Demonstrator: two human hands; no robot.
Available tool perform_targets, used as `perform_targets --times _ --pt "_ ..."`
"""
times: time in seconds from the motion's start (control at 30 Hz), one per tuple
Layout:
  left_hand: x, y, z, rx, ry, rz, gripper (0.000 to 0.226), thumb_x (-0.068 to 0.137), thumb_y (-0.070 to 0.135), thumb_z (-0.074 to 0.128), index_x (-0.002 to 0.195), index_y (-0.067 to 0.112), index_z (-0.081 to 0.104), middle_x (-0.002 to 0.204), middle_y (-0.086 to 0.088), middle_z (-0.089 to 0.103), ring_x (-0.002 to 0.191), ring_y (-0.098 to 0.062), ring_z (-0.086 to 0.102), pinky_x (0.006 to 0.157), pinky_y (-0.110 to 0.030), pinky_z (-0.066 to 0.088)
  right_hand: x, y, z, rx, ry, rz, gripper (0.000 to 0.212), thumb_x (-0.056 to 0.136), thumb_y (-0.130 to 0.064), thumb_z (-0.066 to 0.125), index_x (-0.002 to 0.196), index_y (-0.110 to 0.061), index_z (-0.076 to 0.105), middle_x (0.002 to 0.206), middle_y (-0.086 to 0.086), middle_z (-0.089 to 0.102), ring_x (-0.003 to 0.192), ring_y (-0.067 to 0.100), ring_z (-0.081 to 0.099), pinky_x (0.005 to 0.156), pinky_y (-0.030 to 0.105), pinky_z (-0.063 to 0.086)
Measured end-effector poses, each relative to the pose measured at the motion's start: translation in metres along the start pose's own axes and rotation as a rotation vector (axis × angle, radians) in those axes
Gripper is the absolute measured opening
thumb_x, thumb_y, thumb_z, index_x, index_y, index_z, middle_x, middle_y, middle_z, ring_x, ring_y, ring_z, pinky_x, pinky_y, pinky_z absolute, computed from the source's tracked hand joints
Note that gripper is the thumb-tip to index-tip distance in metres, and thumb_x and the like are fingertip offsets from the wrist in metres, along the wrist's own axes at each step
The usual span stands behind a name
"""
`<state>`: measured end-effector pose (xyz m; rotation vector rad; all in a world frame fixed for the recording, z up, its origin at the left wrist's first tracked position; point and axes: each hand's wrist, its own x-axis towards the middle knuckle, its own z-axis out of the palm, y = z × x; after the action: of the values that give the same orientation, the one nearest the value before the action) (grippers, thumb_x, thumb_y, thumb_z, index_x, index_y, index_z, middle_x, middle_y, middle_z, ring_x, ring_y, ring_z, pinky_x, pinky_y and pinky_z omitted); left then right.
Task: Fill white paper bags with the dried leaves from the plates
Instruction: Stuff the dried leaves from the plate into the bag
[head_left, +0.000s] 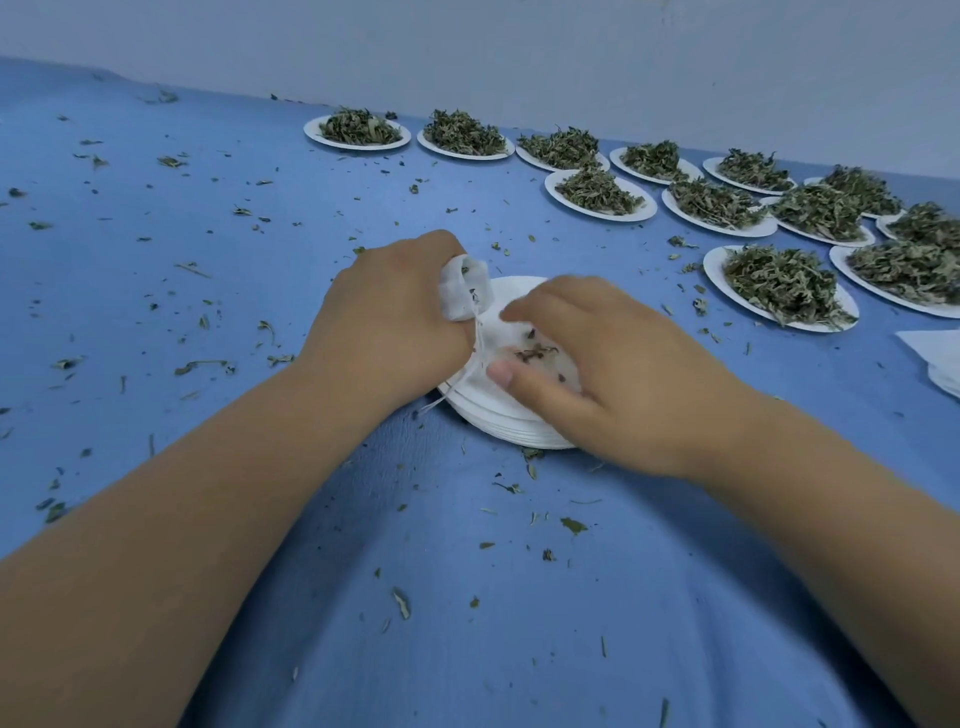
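Here the white bag (464, 291) juts from the left hand (395, 317).

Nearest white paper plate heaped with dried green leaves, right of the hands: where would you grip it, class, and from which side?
Probably pinch the nearest white paper plate by its bare left rim, coming from the left: dried leaves heap over its middle, and another heaped plate crowds its right.

Plate stack (519, 431) ctr, leaf plates (716, 266) upper rt.
Stack sits mid-frame on table (208, 260); leaf plates in rows by wall (519, 41); bag pile (935, 358) rt edge.
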<state>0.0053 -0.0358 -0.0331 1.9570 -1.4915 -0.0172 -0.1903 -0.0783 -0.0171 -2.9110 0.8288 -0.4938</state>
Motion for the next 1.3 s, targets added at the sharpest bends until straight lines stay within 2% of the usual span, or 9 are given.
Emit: perform_targets --times 0.2,0.33,0.53,0.67,0.8,0.9,1.0,1.1,1.3 --pt "0.003 0.003 -0.001 0.020 -0.009 0.027 0.009 0.082 0.013 0.060 0.089 0.008 0.061 0.080 -0.011 0.064 0.068 -0.018 0.043 0.061 -0.045 0.046 -0.015 0.001 0.017 0.014 0.204 -0.142 0.039 0.103 -0.036 0.051 0.089 -0.006 0.072 0.087 0.006 0.070 0.089 0.028 0.062 0.077 0.044 0.050" --pt "0.002 0.001 0.000 0.023 -0.020 0.023 0.006 0.085 0.018 0.060 0.090 0.015 0.059 0.079 0.009 0.061 0.070 -0.018 0.053 0.064 -0.034 0.044 -0.009 0.001 0.013 0.049 0.215 -0.120 0.036 0.101 -0.039 0.053 0.110 -0.008 0.071 0.104 0.003 0.070 0.103 0.026 0.061 0.089 0.040 0.049" --pt "0.002 -0.004 0.003 0.028 0.005 0.046 0.009 0.084 0.024 0.063 0.092 0.025 0.059 0.080 0.006 0.060 0.075 -0.017 0.057 0.061 -0.030 0.044 -0.015 0.003 0.020 -0.003 0.321 -0.251 0.032 0.101 -0.027 0.057 0.087 -0.005 0.076 0.085 0.006 0.074 0.082 0.031 0.066 0.074 0.043 0.052" --pt "0.003 -0.007 0.004 0.026 0.007 0.045 0.007 0.083 0.027 0.062 0.088 0.029 0.057 0.078 0.009 0.059 0.073 -0.011 0.056 0.058 -0.025 0.041 -0.011 0.006 0.017 0.063 0.187 -0.316 0.030 0.100 -0.029 0.062 0.113 -0.006 0.075 0.112 0.006 0.073 0.104 0.028 0.064 0.091 0.042 0.050" --pt "0.003 -0.009 0.005 0.014 -0.006 0.055 0.013 0.082 0.028 0.064 0.086 0.034 0.053 0.077 0.012 0.056 0.071 -0.008 0.053 0.054 -0.024 0.033 -0.015 0.011 0.017 0.151 0.280 -0.296 0.033 0.101 -0.018 0.059 0.080 0.002 0.074 0.083 0.013 0.073 0.084 0.034 0.067 0.077 0.044 0.052" --pt "0.003 -0.010 0.006 0.012 -0.002 0.070 0.014 0.081 0.028 0.065 0.089 0.035 0.055 0.080 0.013 0.057 0.074 -0.013 0.054 0.056 -0.022 0.035 -0.019 0.010 0.010 0.142 0.322 -0.209 0.024 0.097 -0.020 0.063 0.098 -0.001 0.078 0.100 0.007 0.076 0.100 0.027 0.069 0.091 0.038 0.052" --pt "0.003 -0.012 0.007 -0.003 0.007 0.072 0.014 0.080 0.027 0.064 0.091 0.033 0.057 0.080 0.013 0.058 0.073 -0.011 0.054 0.056 -0.022 0.036 -0.026 0.005 0.000 -0.050 0.111 0.023 0.048 0.099 -0.049 0.047 0.114 -0.011 0.072 0.109 0.002 0.072 0.107 0.023 0.063 0.095 0.034 0.046" --pt "0.005 -0.010 0.011 0.056 0.019 0.071 0.011 0.078 0.026 0.057 0.076 0.031 0.048 0.070 0.012 0.052 0.061 -0.005 0.044 0.051 -0.025 0.028 -0.037 -0.004 -0.004 -0.123 -0.027 0.172 0.067 0.097 -0.065 0.024 0.118 -0.014 0.064 0.109 0.002 0.069 0.103 0.023 0.062 0.088 0.042 0.050" --pt "0.007 -0.011 0.013 0.095 0.034 0.074 0.007 0.080 0.027 0.058 0.087 0.030 0.058 0.079 0.012 0.058 0.067 -0.002 0.049 0.054 -0.022 0.034 -0.044 -0.019 -0.012 0.037 -0.040 0.221 0.055 0.097 -0.064 0.038 0.131 -0.028 0.061 0.106 -0.007 0.072 0.075 0.007 0.062 0.080 0.040 0.055"
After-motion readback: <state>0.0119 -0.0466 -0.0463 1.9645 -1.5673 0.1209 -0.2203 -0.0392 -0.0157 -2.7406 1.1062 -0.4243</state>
